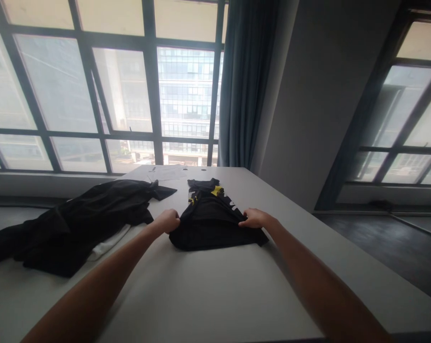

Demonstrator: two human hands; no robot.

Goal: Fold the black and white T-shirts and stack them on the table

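A black garment [208, 233] with yellow patches and white print lies partly folded on the white table [186, 295]. It looks like a shirt, its narrow dark end pointing away from me. My left hand [168, 221] pinches its left edge, fingers closed on the cloth. On the opposite edge, my right hand [254, 218] grips the fabric between thumb and fingers. Between the two hands the cloth is slightly raised in a fold. The fingertips beneath the fabric are hidden.
Left of the garment lies a heap of black clothing [94, 214], with a white cloth [110, 242] showing under it. Paper sheets [167, 172] rest at the table's far end. Beyond stand large windows [186, 90], a dark curtain [245, 85] and a grey pillar [308, 95].
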